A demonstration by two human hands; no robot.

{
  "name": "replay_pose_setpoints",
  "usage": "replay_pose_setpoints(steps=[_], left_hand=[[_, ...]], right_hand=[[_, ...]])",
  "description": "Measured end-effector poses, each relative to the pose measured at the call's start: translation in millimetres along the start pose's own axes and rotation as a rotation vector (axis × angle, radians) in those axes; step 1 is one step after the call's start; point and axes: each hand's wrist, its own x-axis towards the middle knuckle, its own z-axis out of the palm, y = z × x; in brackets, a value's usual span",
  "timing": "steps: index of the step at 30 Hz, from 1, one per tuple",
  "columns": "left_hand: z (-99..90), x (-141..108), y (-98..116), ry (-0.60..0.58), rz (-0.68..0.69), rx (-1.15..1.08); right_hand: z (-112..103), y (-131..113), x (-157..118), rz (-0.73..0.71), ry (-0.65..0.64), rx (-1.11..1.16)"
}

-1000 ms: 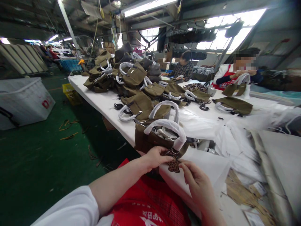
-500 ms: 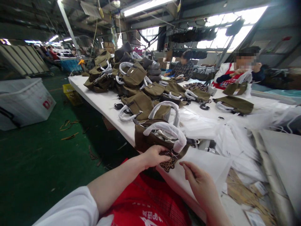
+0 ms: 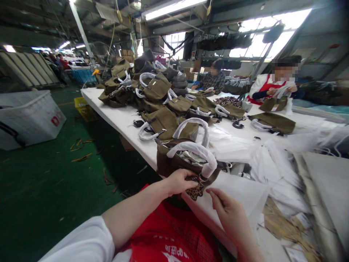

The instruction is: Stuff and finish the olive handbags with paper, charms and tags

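Observation:
An olive-brown handbag (image 3: pixel 170 160) stands at the table's near edge, its top open on crumpled grey-white filling. Its two handles (image 3: pixel 191 147) are wrapped in white film. From the front hangs a leopard-print bag charm (image 3: pixel 195 192). My left hand (image 3: pixel 178 183) is closed on the charm's upper part, thumb across it, against the bag's front. Just right of the charm, my right hand (image 3: pixel 227 209) is pinched, thumb to forefinger; anything between those fingertips is too small to make out.
More olive handbags (image 3: pixel 155 87) lie heaped along the white table (image 3: pixel 114 118). White wrapping sheets (image 3: pixel 272 171) and brown cardboard pieces (image 3: pixel 280 222) lie to the right. Across the table a co-worker in a red apron (image 3: pixel 268 85) handles another bag. A white bin (image 3: pixel 29 116) stands left.
My right hand has shifted slightly left, closer to the charm. My left hand keeps its hold. The co-worker's hands have come down towards the bag in front of them.

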Motion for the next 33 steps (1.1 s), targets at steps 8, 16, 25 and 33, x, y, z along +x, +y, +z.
replay_pose_setpoints(steps=[8, 16, 25, 33], left_hand=[[0.0, 1, -2, 0.010, -0.008, 0.002], [1.0, 1, -3, 0.028, -0.024, -0.035], [2.2, -1, 4, 0.049, -0.010, 0.001], [7.9, -3, 1, 0.096, 0.086, 0.197]], right_hand=[[-2, -2, -1, 0.000, 0.013, -0.008], [0, 0, 0, 0.024, 0.016, -0.025], [6, 0, 6, -0.014, 0.044, 0.030], [22, -11, 10, -0.017, 0.055, 0.139]])
